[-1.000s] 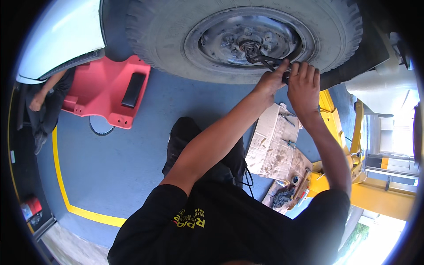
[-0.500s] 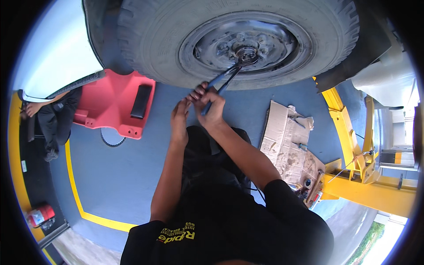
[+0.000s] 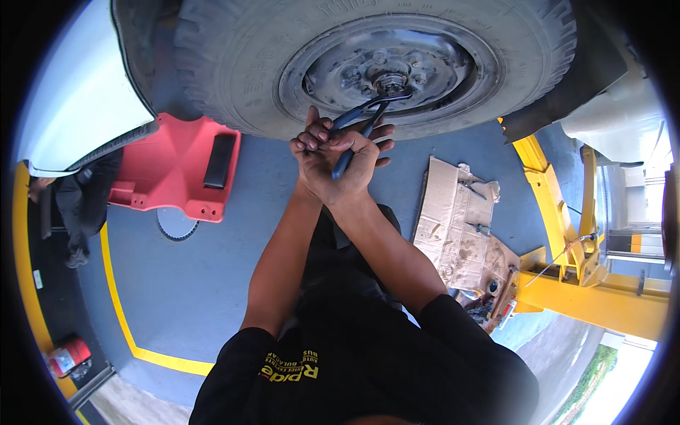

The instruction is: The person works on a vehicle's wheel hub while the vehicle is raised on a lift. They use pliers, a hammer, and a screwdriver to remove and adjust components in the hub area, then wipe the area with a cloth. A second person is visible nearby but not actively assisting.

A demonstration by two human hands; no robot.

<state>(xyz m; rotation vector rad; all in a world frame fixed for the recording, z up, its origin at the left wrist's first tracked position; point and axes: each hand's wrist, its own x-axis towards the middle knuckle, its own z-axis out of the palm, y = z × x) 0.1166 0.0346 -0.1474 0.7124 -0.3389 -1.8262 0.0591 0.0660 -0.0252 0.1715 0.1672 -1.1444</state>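
Note:
A large wheel with a worn tyre (image 3: 234,64) and a grey steel rim (image 3: 460,67) fills the top of the view. Blue-handled pliers (image 3: 356,119) reach up to the hub (image 3: 388,83) at the wheel's centre, their jaws closed around the hub's middle part. Both my hands are clasped together on the handles just below the tyre. My left hand (image 3: 312,145) wraps in from the left. My right hand (image 3: 358,166) covers the lower handle, fingers curled round it. My black sleeves come in from the lower edge.
A red plastic creeper seat (image 3: 177,166) lies left on the blue floor. Dirty cardboard (image 3: 453,212) with small tools lies to the right, beside a yellow lift arm (image 3: 559,219). A yellow floor line (image 3: 117,312), a red extinguisher (image 3: 67,355) and another person (image 3: 78,205) are at far left.
My hands and the pliers' handles have swung from the right of the hub down to its lower left. The view has shifted with them. The jaws stay at the hub.

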